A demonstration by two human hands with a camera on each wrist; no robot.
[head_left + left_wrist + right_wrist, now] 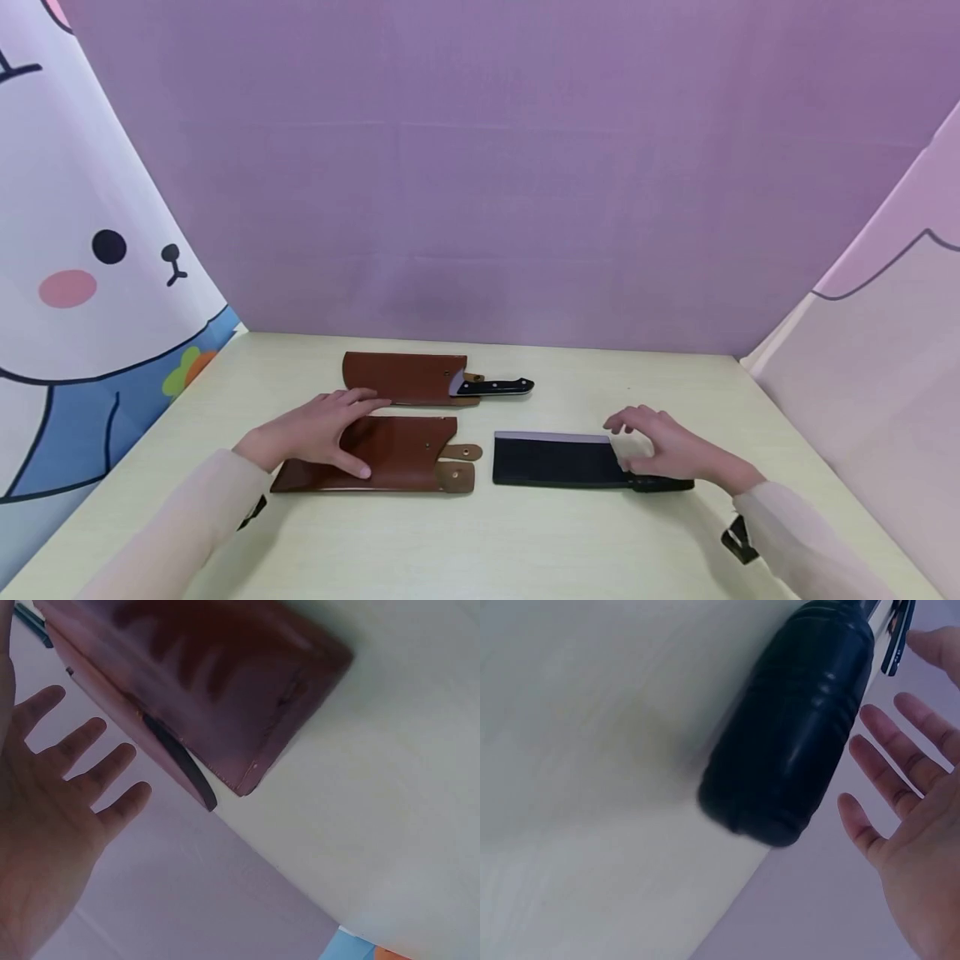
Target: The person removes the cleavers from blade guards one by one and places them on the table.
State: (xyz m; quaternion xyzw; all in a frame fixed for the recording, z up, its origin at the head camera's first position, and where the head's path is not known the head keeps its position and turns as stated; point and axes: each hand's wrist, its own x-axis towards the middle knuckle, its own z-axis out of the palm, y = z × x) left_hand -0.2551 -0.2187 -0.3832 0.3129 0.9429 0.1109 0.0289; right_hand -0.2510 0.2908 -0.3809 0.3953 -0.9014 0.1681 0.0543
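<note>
My left hand point(322, 429) hovers over the left end of a brown leather knife sheath point(405, 454), thumb apart from the spread fingers. In the left wrist view the open palm point(56, 810) is beside that sheath point(247, 690), its fingers mirrored in the glossy leather. Two strap tabs with snaps point(455, 475) stick out at the sheath's right end. Right of it lies a cleaver with a dark blade point(558, 462) and a pale edge strip. Over its ridged black handle point(787, 735) is my right hand point(667, 446), fingers loosely bent and holding nothing.
Farther back lies a second brown sheath point(405, 375) with a knife in it, whose black riveted handle point(495, 387) points right. A purple backdrop point(495, 208) rises behind the pale table point(480, 550), and printed cloth panels point(112, 333) flank both sides.
</note>
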